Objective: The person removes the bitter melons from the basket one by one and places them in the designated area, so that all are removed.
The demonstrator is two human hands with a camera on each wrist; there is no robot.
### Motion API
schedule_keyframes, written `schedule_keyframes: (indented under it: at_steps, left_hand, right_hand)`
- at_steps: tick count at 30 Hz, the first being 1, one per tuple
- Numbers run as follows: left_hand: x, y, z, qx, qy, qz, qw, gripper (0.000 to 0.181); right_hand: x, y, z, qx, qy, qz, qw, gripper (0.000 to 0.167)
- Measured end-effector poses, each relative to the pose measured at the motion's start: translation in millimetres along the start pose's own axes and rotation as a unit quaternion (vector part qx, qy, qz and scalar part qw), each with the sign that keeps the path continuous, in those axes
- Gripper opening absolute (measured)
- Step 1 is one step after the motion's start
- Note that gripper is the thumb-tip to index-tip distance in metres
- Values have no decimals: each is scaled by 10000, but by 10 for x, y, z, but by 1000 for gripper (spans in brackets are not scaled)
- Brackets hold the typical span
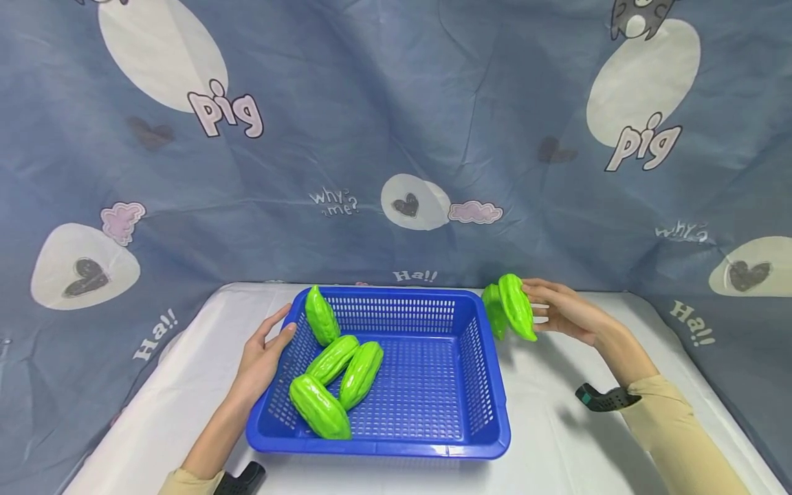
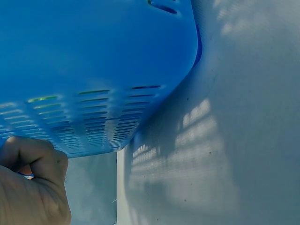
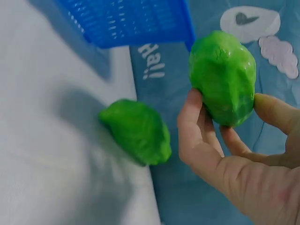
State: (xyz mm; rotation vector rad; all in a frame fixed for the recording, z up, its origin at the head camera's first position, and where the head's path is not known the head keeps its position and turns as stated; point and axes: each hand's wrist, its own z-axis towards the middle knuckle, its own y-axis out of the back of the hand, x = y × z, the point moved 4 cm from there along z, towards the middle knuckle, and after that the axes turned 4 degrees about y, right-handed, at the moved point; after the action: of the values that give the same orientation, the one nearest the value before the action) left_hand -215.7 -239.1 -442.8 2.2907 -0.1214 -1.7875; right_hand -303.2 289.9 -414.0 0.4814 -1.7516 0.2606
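Your right hand [image 1: 566, 313] has its fingers and thumb clamped on a green gourd [image 1: 518, 308], raised off the white surface [image 1: 557, 426] just beside the right wall of the blue basket [image 1: 377, 448]. A second gourd [image 3: 136, 131] lies below it on the surface, outside the basket and near the back edge. Your left hand [image 1: 260, 361] grips the basket's left rim, its fingers curled there. Inside, one gourd leans upright in the far left corner, and three more gourds [image 1: 361, 375] lie close together toward the left. Behind the surface hangs a blue printed curtain [image 1: 309, 137].
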Motion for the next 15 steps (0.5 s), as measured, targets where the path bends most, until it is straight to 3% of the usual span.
schedule_keyframes:
  at_steps: [15]
  left_hand:
    - [-2,5,1,-31,17,57,10000,62]
  right_hand:
    - [-339,285,52,-479,-107,-354,9982,75]
